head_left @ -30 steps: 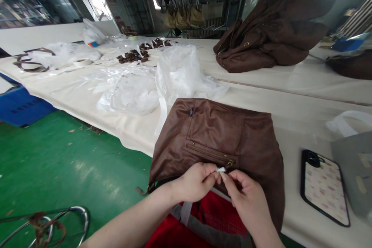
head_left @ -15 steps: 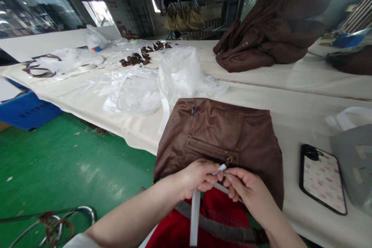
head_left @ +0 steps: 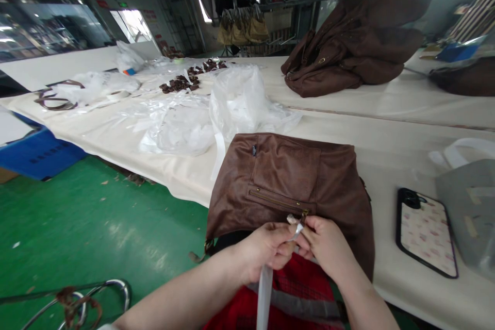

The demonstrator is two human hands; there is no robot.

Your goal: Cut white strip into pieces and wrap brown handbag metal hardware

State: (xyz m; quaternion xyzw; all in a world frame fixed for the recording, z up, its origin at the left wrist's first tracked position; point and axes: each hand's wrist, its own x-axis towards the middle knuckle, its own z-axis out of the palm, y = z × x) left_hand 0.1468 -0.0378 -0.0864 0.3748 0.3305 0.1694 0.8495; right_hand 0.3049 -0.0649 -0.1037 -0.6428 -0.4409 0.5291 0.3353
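A brown leather bag (head_left: 290,180) lies at the near edge of the cream table (head_left: 386,139), its zip pocket facing up. My left hand (head_left: 266,247) and my right hand (head_left: 325,245) meet just below the brass zip pull (head_left: 304,213). Both pinch the end of a white strip (head_left: 297,229), which hangs down from my left hand over a red cloth (head_left: 294,299) in my lap. The fingers of both hands are closed on the strip.
Clear plastic bags (head_left: 232,103) lie beyond the bag. A pile of brown bags (head_left: 356,46) sits at the back right. A phone in a patterned case (head_left: 425,229) and a grey bag (head_left: 467,206) lie at right. Green floor, a blue crate (head_left: 38,152) at left.
My hands have drawn closer together and nearer the zip pull. The white strip, first a short tip between my fingers, now hangs down from my left hand.
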